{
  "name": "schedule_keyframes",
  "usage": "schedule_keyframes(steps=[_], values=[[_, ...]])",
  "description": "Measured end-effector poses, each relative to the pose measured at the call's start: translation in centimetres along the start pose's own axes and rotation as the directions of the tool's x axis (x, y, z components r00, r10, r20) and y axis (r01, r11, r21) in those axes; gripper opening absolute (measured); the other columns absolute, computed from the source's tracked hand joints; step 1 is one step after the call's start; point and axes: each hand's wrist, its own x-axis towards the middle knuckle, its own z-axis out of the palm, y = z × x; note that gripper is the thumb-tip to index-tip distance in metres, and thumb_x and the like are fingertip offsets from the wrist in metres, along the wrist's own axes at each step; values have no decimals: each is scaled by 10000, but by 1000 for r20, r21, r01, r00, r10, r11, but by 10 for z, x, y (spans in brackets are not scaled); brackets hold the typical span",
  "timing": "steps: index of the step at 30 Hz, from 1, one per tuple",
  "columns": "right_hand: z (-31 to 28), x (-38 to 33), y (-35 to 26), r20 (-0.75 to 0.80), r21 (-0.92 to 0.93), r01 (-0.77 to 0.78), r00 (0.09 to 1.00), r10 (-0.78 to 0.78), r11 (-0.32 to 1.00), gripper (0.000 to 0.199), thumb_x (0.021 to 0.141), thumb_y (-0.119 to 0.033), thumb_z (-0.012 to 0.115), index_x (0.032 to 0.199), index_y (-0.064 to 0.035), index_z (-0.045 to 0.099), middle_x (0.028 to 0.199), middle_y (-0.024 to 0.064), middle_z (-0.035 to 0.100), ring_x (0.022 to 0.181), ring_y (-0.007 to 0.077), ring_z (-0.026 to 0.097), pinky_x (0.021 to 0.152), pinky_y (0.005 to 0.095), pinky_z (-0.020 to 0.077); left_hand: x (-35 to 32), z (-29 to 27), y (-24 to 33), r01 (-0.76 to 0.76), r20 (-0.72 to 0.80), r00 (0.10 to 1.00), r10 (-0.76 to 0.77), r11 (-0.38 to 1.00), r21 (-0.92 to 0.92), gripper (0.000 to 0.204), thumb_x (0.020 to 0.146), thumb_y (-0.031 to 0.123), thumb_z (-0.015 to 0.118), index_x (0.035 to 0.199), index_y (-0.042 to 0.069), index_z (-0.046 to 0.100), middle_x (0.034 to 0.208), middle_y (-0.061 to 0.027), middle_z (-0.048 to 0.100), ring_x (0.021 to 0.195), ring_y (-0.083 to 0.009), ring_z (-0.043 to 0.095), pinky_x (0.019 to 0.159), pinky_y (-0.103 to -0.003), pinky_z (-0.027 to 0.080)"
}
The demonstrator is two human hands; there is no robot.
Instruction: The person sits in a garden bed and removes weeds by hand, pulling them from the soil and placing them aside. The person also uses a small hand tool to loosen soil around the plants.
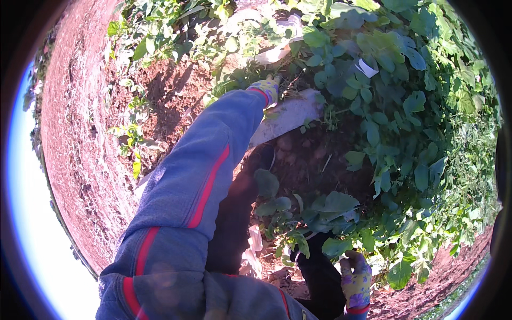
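Note:
My left hand (266, 90), in a yellow and purple patterned glove with a red cuff, reaches far forward among low green plants. Its fingertips are partly lost in leaves and dry stems (290, 88), so their grip cannot be made out. Beside that hand lies a pale sheet (290, 117) on the soil, partly under foliage. My right hand (356, 281), gloved alike, is low at the right, close to my dark-trousered leg (317, 274) and the leaves. Its fingers are curled in; whatever they may hold is hidden.
Dense leafy plants (394, 128) fill the right side, with a white scrap (366, 68) among them. Reddish bare soil (88, 138) stretches along the left. More pale sheeting (274, 53) shows beyond my left hand, and crumpled pieces (253, 250) lie near my legs.

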Motion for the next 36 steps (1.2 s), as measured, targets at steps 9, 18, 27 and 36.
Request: schedule_keyframes(steps=[9, 18, 27, 36], values=[[1, 9, 4, 10, -27, -26, 1000, 27, 999, 228, 871, -189, 649, 1035, -32, 634, 818, 108, 670, 752, 246, 638, 669, 364, 485, 27, 17, -5, 185, -33, 983, -183, 976, 112, 317, 862, 170, 574, 1157, 106, 670, 1154, -108, 678, 1096, -295, 642, 851, -465, 533], [-3, 6, 1, -15, 1, 18, 1000, -18, 1000, 222, 876, -195, 648, 1036, -41, 638, 758, 89, 655, 699, 222, 630, 658, 350, 484, -11, -5, -19, 84, -78, 994, -74, 987, 136, 284, 848, 159, 537, 1061, 109, 718, 1070, -134, 697, 1017, -316, 667, 823, -441, 538], [-1, 0, 5, -37, -25, 54, 998, -55, 998, 206, 872, -162, 645, 1034, -36, 634, 797, 95, 667, 730, 216, 641, 667, 345, 490, -83, -70, -55, -42, -285, 944, 166, 917, 397, 278, 844, 149, 571, 1109, 106, 643, 1053, -154, 648, 953, -325, 655, 792, -441, 527], [-1, 5, -5, 12, -15, -66, 998, 66, 998, 217, 856, -147, 653, 1035, -28, 624, 834, 98, 663, 751, 226, 625, 686, 356, 482, 8, -56, -31, -14, -204, 974, 103, 918, 397, 277, 949, 143, 428, 1140, 106, 625, 1097, -151, 657, 909, -329, 677, 737, -457, 542]])
